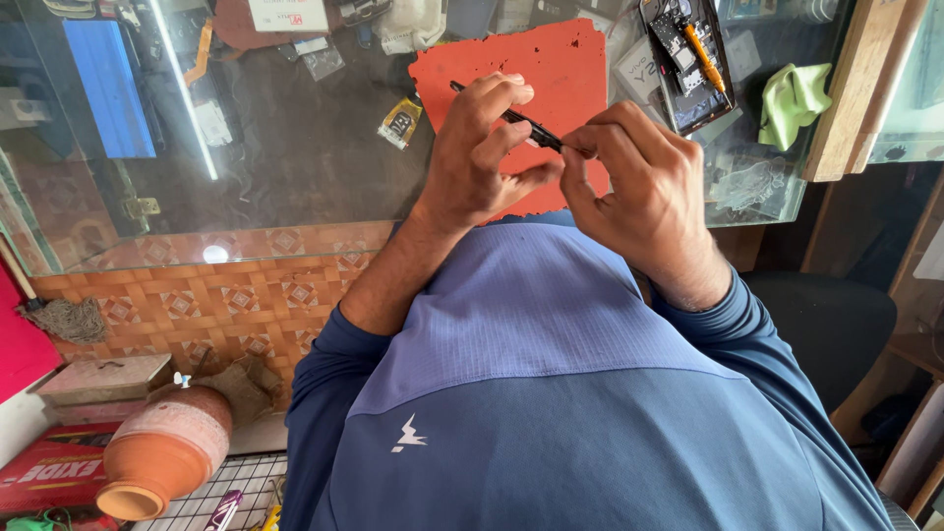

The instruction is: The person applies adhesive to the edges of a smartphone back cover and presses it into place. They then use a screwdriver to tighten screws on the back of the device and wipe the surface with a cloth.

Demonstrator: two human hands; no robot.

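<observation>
While both hands work over the glass surface (295,147), a thin black tool is held above the red mat (565,69).
The left hand (482,147) and right hand (644,187) each pinch the thin black tool (526,123) by its ends; whatever it serves looks unfinished, with an opened phone (688,59) lying beyond and a green cloth (792,98) beside it.

Both arms are reaching forward and bending in so the hands are meeting in the middle. The left hand (482,152) is curling its fingers, with the thumb and first fingers pinching together. The right hand (639,192) is sitting just beside it, a little nearer, with its back facing up and its fingertips pinching too. The fingertips of both hands are almost touching. Blue sleeves are covering both arms.
</observation>
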